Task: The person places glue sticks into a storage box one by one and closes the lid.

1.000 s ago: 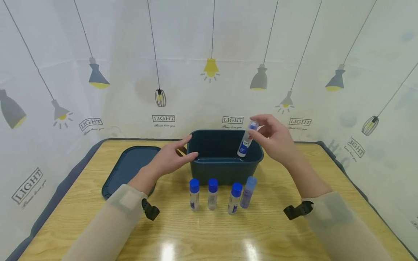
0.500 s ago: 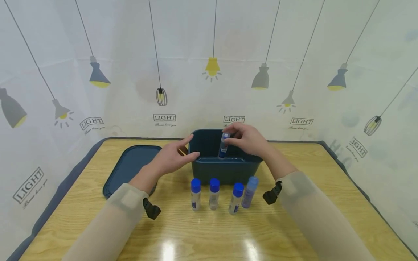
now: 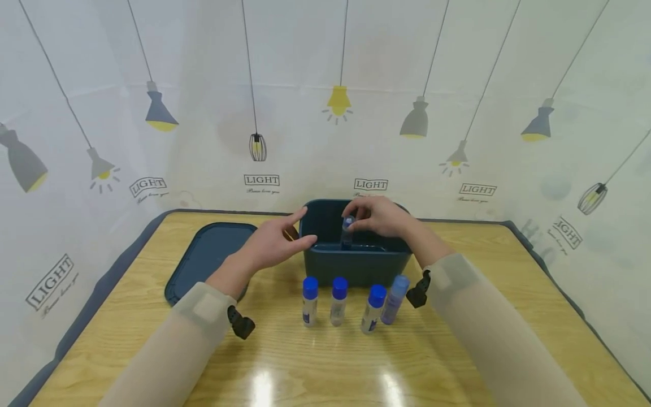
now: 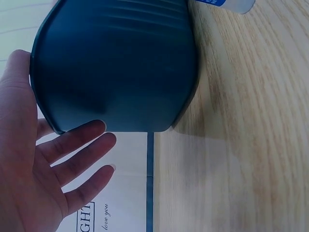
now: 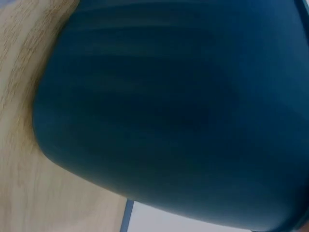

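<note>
A dark blue-green plastic bin (image 3: 356, 270) stands on the table. My left hand (image 3: 274, 242) rests against its left end with the fingers fairly straight; the left wrist view shows these fingers (image 4: 79, 145) beside the bin's end wall. Over the bin's opening, my right hand (image 3: 382, 217) pinches the top of a glue stick (image 3: 347, 237) between thumb and fingers. That stick hangs roughly upright inside the bin, left of its middle. Several glue sticks stand in front: blue-capped ones (image 3: 309, 302), (image 3: 338, 302), (image 3: 373, 310) and a purplish one (image 3: 395, 301). Only the bin's wall fills most of the right wrist view.
A flat dark blue lid (image 3: 211, 257) lies on the wooden table (image 3: 325, 362) left of the bin, partly behind my left forearm. A white curtain (image 3: 300, 147) with printed lamps hangs behind the table and along its sides.
My right hand has carried the glue stick leftward from the bin's right side and lowered it deeper into the bin. The left hand keeps its place at the bin; the head view has shifted slightly.
</note>
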Tool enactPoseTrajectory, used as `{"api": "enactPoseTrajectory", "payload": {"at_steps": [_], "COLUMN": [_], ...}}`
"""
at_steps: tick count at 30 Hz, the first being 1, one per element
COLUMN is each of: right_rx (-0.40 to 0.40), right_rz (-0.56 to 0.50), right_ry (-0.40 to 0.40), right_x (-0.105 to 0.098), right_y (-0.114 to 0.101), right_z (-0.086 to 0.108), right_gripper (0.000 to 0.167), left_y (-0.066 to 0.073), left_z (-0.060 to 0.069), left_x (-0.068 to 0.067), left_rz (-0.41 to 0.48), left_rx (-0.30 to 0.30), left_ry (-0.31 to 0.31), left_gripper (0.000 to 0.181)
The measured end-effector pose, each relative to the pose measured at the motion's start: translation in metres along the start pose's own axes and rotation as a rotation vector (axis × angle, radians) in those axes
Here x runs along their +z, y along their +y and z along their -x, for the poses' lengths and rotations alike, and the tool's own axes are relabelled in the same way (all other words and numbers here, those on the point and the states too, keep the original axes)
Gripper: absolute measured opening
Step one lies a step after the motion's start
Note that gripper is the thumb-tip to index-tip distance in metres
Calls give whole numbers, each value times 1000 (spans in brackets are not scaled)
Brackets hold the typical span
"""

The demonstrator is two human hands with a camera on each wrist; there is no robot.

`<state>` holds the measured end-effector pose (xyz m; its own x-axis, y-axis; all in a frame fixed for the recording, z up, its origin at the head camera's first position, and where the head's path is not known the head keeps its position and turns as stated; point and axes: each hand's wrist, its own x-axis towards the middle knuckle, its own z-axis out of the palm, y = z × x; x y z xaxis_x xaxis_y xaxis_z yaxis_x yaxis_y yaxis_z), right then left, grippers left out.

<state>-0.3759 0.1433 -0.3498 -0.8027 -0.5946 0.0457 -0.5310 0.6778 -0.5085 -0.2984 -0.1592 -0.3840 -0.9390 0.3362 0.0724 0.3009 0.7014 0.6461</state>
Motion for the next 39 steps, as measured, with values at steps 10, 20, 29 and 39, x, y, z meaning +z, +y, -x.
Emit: {"api": "enactPoseTrajectory", "payload": {"at_steps": [10, 20, 29, 39], "right_rx": [-46, -85, -47, -15], "right_rz": [-97, -117, -72, -71], "right_ry": [38, 58, -5, -28], "right_x": [13, 16, 18, 17], "right_y": [3, 2, 3, 4], "right_z": [-4, -5, -6, -4], "right_gripper": [30, 32, 44, 53], "left_y": [0, -1, -1, 2], "left_z": [0, 0, 0, 1], "left_x": [-1, 0, 0, 0], "left_rz": [-2, -4, 5, 4], "left_rx": [13, 25, 21, 21], "left_ry": [-1, 1, -2, 2], "left_gripper": [88, 88, 87, 87]}}
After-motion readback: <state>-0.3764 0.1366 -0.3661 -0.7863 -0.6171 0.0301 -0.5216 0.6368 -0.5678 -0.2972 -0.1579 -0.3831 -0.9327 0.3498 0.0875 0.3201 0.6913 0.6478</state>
